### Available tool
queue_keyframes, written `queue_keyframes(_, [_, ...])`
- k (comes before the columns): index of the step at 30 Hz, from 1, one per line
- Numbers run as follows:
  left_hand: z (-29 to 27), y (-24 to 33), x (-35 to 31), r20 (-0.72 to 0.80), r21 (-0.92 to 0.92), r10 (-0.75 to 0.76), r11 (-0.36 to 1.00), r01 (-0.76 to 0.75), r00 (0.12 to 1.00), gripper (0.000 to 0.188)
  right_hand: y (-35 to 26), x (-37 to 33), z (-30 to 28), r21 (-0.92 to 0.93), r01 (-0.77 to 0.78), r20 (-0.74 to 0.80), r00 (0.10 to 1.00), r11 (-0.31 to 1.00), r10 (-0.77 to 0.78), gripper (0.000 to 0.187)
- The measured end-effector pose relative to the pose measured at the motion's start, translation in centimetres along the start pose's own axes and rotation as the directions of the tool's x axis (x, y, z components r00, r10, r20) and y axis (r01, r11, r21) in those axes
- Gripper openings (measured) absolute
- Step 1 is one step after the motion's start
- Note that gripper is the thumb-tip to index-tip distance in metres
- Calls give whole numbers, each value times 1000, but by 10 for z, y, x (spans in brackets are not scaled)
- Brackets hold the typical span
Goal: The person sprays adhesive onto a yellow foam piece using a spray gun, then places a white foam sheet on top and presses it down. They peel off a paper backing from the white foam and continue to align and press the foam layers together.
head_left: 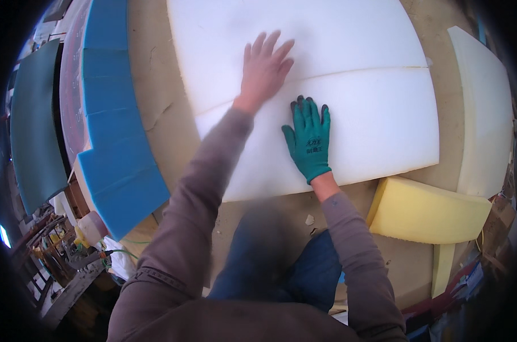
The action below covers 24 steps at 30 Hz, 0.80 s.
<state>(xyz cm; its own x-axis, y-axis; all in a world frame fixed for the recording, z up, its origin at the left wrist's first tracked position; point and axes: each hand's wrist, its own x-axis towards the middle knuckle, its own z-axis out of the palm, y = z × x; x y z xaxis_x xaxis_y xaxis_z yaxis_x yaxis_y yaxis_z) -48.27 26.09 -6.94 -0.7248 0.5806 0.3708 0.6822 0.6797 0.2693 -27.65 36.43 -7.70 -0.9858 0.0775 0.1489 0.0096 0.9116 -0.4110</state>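
Two white foam sheets lie edge to edge in front of me, a far sheet (361, 34) and a near sheet (383, 125), with a thin seam between them. My left hand (265, 68), bare and slightly blurred, has its fingers spread over the far sheet just beyond the seam. Whether it touches the foam or hovers, I cannot tell. My right hand (309, 137) wears a green glove with dark fingertips. It rests flat on the near sheet with fingers stretched out, just short of the seam. Neither hand holds anything.
The sheets lie on a brown surface (156, 85). Blue foam (113, 108) stretches along the left, with a dark green panel (36, 125) beyond it. A yellow foam block (429, 211) sits at the near right, beside a tall cream foam piece (483, 114). A pinkish container (92, 228) stands lower left.
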Motion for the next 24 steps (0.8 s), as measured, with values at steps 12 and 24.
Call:
queue_keyframes(12, [42,-33,43,237,69,9,997,-26,971,56,5,-12,8,63,-39,190,981,997,27,75])
queue_keyframes(24, [44,-32,42,254,94,1,995,-25,967,56,8,-17,8,152,-48,179,984,987,20,77])
